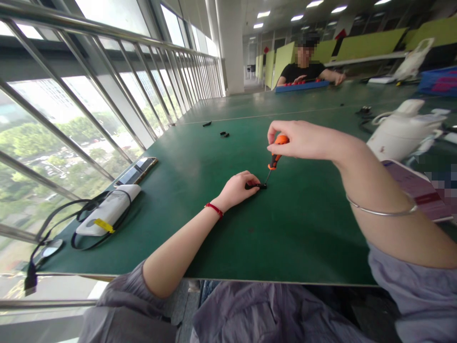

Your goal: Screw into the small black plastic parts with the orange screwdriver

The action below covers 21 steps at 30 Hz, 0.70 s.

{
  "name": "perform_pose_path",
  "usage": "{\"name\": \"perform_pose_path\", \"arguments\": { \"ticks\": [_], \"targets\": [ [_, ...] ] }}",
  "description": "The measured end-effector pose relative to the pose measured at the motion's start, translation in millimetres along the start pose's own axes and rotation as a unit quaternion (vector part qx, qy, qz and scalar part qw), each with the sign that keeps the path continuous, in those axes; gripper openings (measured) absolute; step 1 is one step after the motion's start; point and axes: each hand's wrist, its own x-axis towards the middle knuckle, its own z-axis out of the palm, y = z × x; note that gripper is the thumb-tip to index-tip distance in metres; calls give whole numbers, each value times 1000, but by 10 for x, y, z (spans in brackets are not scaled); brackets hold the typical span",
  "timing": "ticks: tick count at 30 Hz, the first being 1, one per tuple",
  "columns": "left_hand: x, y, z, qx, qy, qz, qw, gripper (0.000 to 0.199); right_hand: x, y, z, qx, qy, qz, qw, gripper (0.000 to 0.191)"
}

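A small black part (262, 186) lies on the green table (200, 228), pinched in the fingers of my left hand (240, 189), which rests on the surface. Above it, my right hand (294, 139) grips the top of an orange and black screwdriver (273, 161). The screwdriver leans slightly, and its thin metal shaft reaches down to the right end of the black part. Whether the tip sits in a screw is too small to tell.
Small black pieces (224, 135) lie farther back. At left are a phone (137, 171), a white power strip (123, 202) with cables, and a metal railing (117, 43). A white device (400, 128) stands at right. Across the table sits a person (302, 71) by a blue tray (303, 87).
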Motion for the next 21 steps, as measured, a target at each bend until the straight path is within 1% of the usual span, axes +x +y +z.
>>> {"name": "perform_pose_path", "arguments": {
  "ticks": [2,5,8,9,11,13,16,19,21],
  "targets": [
    [-1,9,-4,7,-2,-2,1000,16,4,32,-8,-9,-5,-3,1000,22],
    [-4,17,-4,10,0,-3,1000,16,-15,81,-30,14,-51,16,998,22],
    [-9,9,2,5,4,2,1000,15,-52,116,-58,48,-82,30,995,36],
    [-10,5,3,5,5,4,1000,15,-60,123,-65,49,-87,27,995,37],
    [-13,-1,5,6,6,7,1000,15,-63,132,-68,44,-86,20,995,30],
    [-15,-1,5,11,6,7,1000,15,-50,133,-57,38,-68,19,997,23],
    [-16,8,5,16,2,2,1000,15,-27,118,-31,41,-43,11,998,23],
    [-14,14,7,18,3,1,1000,15,-28,93,-21,65,-63,5,996,21],
    [-12,12,9,18,5,4,1000,15,-40,79,-27,66,-73,14,995,25]
  ]
}}
